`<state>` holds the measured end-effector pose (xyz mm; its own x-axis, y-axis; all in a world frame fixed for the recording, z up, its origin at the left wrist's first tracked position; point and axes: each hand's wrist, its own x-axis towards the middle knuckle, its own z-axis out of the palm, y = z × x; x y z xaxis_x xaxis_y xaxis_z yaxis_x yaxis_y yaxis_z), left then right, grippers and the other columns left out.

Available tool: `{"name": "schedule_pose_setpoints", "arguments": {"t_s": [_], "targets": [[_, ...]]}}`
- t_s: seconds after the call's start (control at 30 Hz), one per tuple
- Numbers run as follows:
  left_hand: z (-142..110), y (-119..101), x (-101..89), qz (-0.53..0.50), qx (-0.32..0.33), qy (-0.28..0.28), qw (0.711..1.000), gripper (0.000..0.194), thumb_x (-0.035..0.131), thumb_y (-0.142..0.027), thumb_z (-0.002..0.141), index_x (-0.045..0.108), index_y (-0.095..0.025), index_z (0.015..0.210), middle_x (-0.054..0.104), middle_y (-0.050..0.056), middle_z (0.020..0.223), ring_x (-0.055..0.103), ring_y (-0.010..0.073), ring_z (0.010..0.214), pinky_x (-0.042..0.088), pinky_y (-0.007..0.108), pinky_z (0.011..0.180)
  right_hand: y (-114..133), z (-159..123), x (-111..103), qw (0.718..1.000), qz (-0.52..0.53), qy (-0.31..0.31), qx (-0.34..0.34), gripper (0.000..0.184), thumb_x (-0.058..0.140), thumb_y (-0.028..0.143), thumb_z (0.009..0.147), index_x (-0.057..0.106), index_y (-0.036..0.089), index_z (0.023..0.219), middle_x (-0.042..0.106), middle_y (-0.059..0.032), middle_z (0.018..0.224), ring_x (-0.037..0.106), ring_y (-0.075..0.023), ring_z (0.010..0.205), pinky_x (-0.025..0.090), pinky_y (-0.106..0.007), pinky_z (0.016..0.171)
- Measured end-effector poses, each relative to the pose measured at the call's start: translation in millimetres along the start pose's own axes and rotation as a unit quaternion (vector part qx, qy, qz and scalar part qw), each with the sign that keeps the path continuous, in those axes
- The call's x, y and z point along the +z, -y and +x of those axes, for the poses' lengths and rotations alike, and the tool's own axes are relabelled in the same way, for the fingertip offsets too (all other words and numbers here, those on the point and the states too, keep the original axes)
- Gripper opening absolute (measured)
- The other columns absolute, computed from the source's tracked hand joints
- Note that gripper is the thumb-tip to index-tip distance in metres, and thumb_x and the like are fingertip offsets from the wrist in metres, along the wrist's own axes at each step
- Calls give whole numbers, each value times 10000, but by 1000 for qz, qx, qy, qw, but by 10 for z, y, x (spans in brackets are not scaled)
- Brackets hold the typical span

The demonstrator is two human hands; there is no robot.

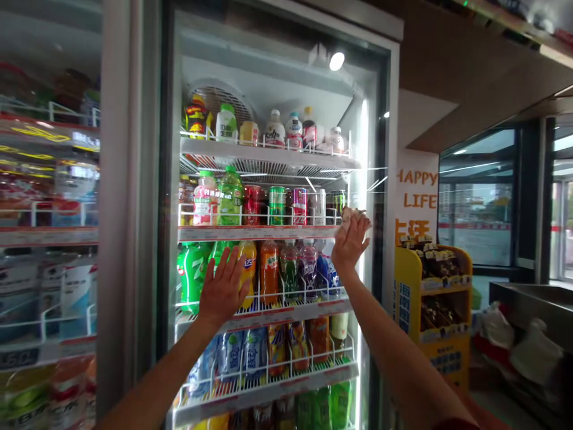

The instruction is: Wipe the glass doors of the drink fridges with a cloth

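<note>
Both hands up at the drinks cooler's glass door [282, 57], arms reaching in from the near side. Right hand [351, 243]: fingers spread over a pale crumpled cloth [354, 215], which sits between hand and glass, right side of door, level with the can shelf. Left hand [222, 288]: flat, fingers slightly spread, nothing visible in it, palm toward the glass; can't tell if it's touching. It's in front of the shelf below the cans, between a green 7UP bottle [190, 278] and a yellow bottle [248, 269].

Behind the glass: red can [253, 204] and green can [277, 205] one shelf up, orange bottle [269, 272] right of the yellow one. Second cooler [49, 236] on the left, blurred. Far right: yellow display rack [409, 286] with packets, orange "HAPPY LIFE" lettering [419, 190] above.
</note>
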<state>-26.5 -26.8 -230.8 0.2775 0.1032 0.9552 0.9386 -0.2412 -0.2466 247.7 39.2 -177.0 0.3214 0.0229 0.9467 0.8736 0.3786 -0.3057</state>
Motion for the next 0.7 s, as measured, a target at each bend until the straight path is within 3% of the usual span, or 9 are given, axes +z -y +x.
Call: {"name": "schedule_pose_setpoints", "arguments": {"t_s": [0.07, 0.17, 0.23, 0.3, 0.37, 0.43, 0.5, 0.63, 0.7], "targets": [[2, 1, -2, 1, -1, -1, 1000, 669, 475, -301, 844, 144, -242, 1422, 260, 77, 1452, 183, 239, 1359, 153, 471, 1115, 128, -52, 28, 1000, 10, 16, -25, 534, 237, 290, 915, 137, 210, 1433, 271, -120, 1467, 207, -285, 1368, 205, -615, 1042], [10, 0, -5, 0, 3, -8, 1000, 660, 475, -312, 849, 153, -238, 1421, 292, 88, 1438, 207, 236, 1353, 155, 465, 1115, 349, -379, -25, 940, 47, 143, -306, 565, 325, 331, 898, 133, 291, 1427, 297, -33, 1466, 194, -221, 1377, 170, -526, 1105], [17, -5, -12, 2, 5, -15, 1000, 658, 474, -314, 852, 154, -233, 1421, 310, 94, 1429, 213, 235, 1351, 152, 462, 1117, 347, -463, -66, 895, 53, 172, -408, 574, 354, 355, 890, 135, 328, 1419, 332, -1, 1451, 216, -192, 1371, 167, -499, 1115], [24, -14, -20, 7, 7, -17, 1000, 663, 471, -309, 854, 140, -231, 1423, 313, 95, 1428, 212, 235, 1351, 154, 461, 1116, 219, -297, -57, 938, 26, 122, -325, 547, 312, 322, 904, 134, 315, 1421, 353, -31, 1439, 252, -200, 1358, 179, -534, 1095], [29, -19, -25, 11, 10, -19, 1000, 669, 470, -305, 854, 129, -232, 1425, 311, 91, 1430, 210, 235, 1352, 162, 459, 1114, 86, 5, 2, 993, -9, 24, -111, 526, 256, 294, 913, 154, 249, 1427, 337, -103, 1440, 260, -256, 1352, 219, -602, 1039], [31, -17, -25, 15, 12, -19, 1000, 674, 471, -297, 852, 123, -233, 1426, 305, 90, 1433, 208, 237, 1352, 170, 459, 1111, 65, 213, 65, 999, -19, -36, 24, 520, 230, 298, 915, 191, 189, 1423, 313, -147, 1444, 248, -295, 1353, 259, -626, 998], [30, -10, -20, 19, 16, -20, 1000, 682, 477, -289, 848, 119, -231, 1426, 308, 94, 1431, 211, 239, 1352, 178, 463, 1108, 159, 200, 82, 1000, -7, -13, -24, 519, 236, 298, 914, 196, 194, 1422, 321, -127, 1445, 243, -274, 1358, 252, -598, 1025], [22, -3, -7, 8, 10, -17, 1000, 683, 479, -298, 847, 119, -240, 1425, 304, 90, 1433, 213, 240, 1351, 175, 470, 1108, 228, -57, -10, 920, 34, 140, -365, 548, 338, 340, 896, 161, 326, 1415, 361, -3, 1436, 249, -181, 1360, 153, -487, 1116], [17, -7, -5, 4, 4, -15, 1000, 679, 475, -302, 851, 116, -244, 1425, 289, 82, 1440, 207, 239, 1353, 165, 468, 1113, 60, 11, -36, 940, 23, 115, -321, 542, 332, 331, 899, 169, 313, 1416, 372, -21, 1430, 269, -186, 1352, 143, -499, 1111]]}}
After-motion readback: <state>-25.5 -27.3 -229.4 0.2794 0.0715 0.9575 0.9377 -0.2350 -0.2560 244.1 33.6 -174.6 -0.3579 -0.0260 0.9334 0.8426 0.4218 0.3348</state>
